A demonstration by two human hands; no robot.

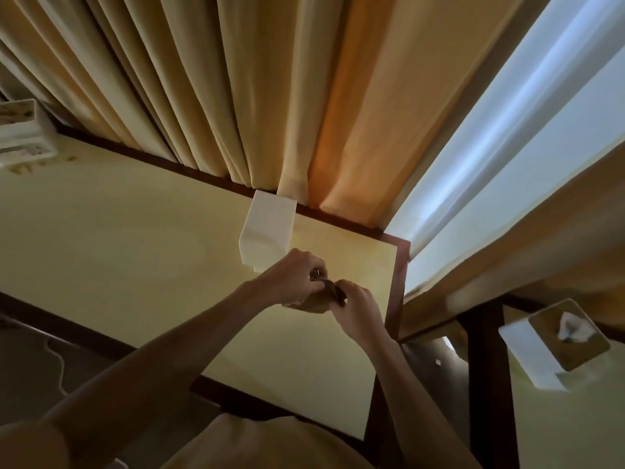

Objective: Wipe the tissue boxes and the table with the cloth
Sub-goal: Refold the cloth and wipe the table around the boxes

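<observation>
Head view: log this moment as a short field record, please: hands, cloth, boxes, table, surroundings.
left hand: left hand grips one end of the cloth
right hand: right hand grips the other end
cloth: small dark crumpled cloth, held between both hands above the table
near box: white rectangular tissue box at the table's far edge, beyond the hands, not touched
other boxes: white box with brown top on the right; white box far left
table: pale yellow table with dark wooden rim
backdrop: beige pleated curtains
</observation>
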